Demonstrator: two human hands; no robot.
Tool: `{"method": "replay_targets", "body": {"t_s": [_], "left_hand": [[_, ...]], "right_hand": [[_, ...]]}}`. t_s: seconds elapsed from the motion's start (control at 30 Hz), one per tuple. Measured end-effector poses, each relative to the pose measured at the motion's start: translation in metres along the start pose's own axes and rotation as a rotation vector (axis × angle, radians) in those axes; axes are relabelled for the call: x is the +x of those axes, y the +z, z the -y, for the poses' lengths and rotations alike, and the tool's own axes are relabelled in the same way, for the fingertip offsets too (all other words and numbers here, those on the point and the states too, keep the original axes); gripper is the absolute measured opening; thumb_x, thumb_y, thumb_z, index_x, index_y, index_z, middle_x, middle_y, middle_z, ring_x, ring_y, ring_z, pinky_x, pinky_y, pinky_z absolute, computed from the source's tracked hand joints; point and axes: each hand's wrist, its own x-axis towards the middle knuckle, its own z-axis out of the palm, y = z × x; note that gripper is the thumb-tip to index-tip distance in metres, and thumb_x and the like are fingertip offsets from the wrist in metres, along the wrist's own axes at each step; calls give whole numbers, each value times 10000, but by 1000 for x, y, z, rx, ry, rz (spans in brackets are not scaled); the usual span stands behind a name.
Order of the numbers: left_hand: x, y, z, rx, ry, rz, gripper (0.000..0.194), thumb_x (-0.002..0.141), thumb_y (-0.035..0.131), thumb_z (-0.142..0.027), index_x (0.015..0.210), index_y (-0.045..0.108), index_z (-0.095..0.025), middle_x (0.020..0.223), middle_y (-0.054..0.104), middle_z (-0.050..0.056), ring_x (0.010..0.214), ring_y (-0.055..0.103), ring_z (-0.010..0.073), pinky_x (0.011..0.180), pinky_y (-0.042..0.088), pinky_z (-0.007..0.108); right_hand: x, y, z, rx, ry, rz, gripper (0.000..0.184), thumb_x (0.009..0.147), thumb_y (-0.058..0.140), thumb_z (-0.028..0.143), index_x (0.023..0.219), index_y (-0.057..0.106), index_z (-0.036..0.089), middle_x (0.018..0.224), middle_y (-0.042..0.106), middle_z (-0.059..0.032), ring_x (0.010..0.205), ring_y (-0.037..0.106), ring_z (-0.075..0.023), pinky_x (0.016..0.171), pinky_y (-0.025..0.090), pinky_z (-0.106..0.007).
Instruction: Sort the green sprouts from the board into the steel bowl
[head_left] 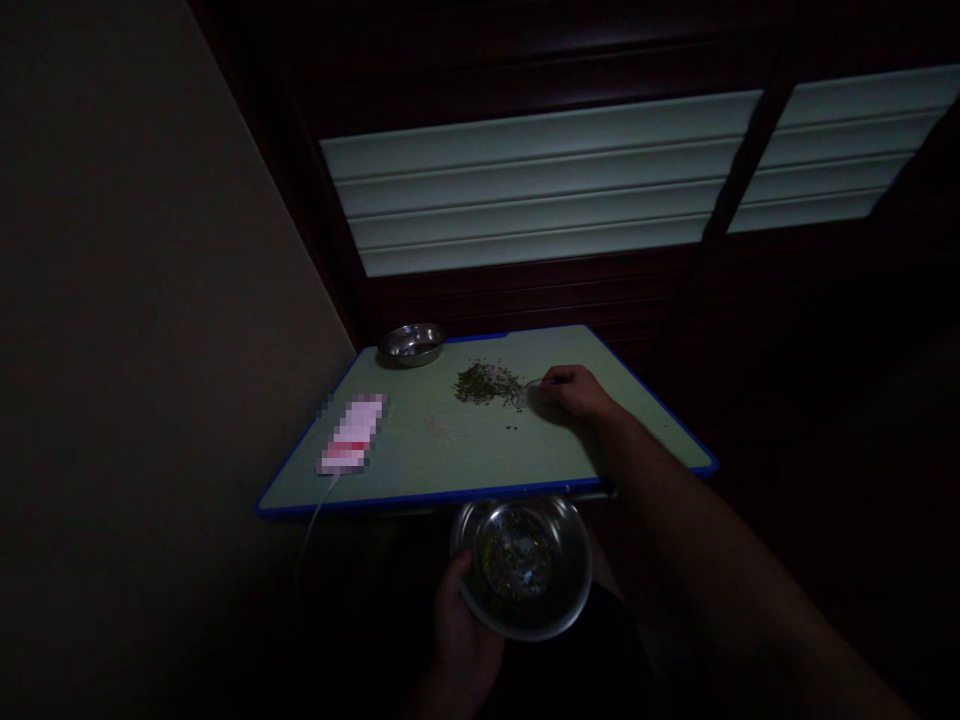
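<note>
Below the table's front edge, my left hand (466, 630) grips the left rim of a shiny metal bowl (574, 590), thumb over the rim. Greenish bits and some pale pieces lie in its bottom. Over the pale green tabletop (420, 460), my right hand (574, 390) is closed on a thin metal utensil (534, 383) that looks like a spoon. Its tip is at the right side of a loose pile of small green-brown grains (480, 383) with whitish bits among them. A few grains lie apart in front of the pile.
A second metal bowl (412, 345) stands at the table's back left corner. A phone with a blurred screen (354, 432) lies at the left, its white cable (315, 515) hanging over the front edge. Behind are dark wooden panels with pale slats (540, 185); a wall (172, 300) is on the left.
</note>
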Motion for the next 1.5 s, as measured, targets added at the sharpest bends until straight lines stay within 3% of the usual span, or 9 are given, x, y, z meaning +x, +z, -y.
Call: {"method": "replay_targets", "body": {"t_s": [0.8,1.17,1.5], "left_hand": [[0,0,0,17,-7,-30,163,789,585,-238,795,723,-153,785,763,82,815,705,244,861,518,412],[1,0,1,9,13,-27,176,789,589,-238,866,726,-158,804,765,77,800,705,230,844,526,399],[0,-1,2,-11,5,-28,191,793,579,-231,880,734,-165,811,769,76,837,708,245,894,509,431]], "right_hand": [[-4,0,4,38,-21,83,169,552,599,313,606,615,153,552,530,24,552,443,-108,552,338,-252],[-9,0,11,67,-1,131,190,548,637,319,625,626,145,541,532,27,528,431,-99,538,347,-250],[-10,3,9,11,-49,137,287,609,652,418,651,641,134,567,535,17,539,433,-99,540,344,-251]]}}
